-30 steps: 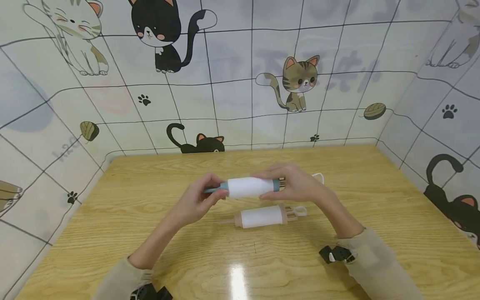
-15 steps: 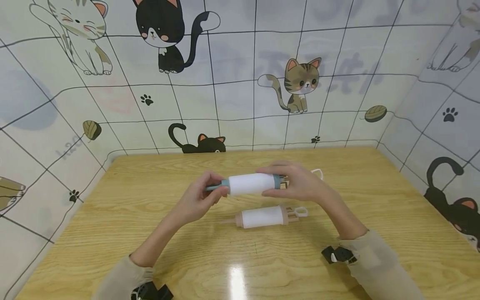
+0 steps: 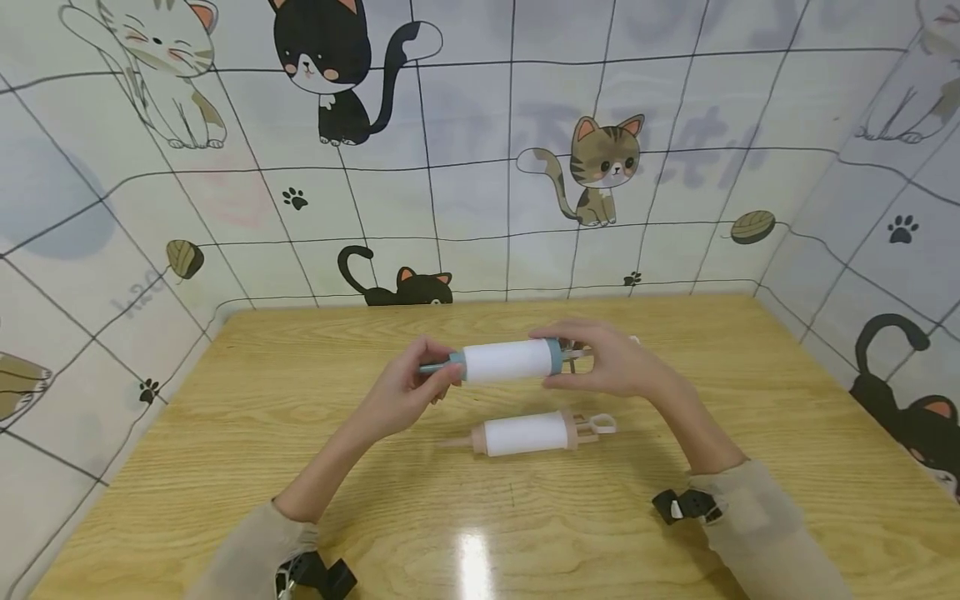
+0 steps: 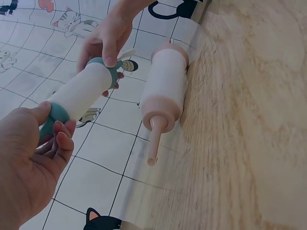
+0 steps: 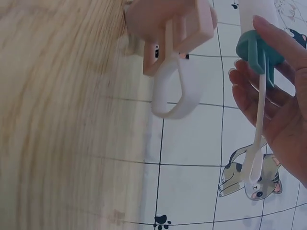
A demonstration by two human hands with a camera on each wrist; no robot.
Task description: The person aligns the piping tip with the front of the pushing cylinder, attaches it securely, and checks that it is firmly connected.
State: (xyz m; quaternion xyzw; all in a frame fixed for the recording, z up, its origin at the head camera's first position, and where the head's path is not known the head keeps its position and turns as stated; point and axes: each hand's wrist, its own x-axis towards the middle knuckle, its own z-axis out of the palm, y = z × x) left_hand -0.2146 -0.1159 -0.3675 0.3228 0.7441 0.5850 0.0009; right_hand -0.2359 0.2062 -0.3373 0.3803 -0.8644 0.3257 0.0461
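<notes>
A syringe-like tool with a white barrel (image 3: 507, 361) and teal ends is held level above the table between both hands. My left hand (image 3: 405, 393) pinches its teal nozzle end. At the other end, my right hand (image 3: 618, 362) holds the teal collar between thumb and fingers. The right wrist view shows a white looped rod (image 5: 259, 115) sticking out of this end. A second, matching tool with a white barrel (image 3: 527, 434) and pink ends lies on the table nearer the person; its pink nozzle (image 4: 155, 143) shows in the left wrist view.
The wooden table (image 3: 315, 500) reaches back to a wall covering (image 3: 465, 200) printed with cats and grid lines. The covering also runs along both sides. Small black cameras (image 3: 684, 505) sit on the cuffs.
Both hands have shifted slightly right and up with the teal-ended tool. The right hand has slid a little towards the rod end. The pink-ended tool stays in place.
</notes>
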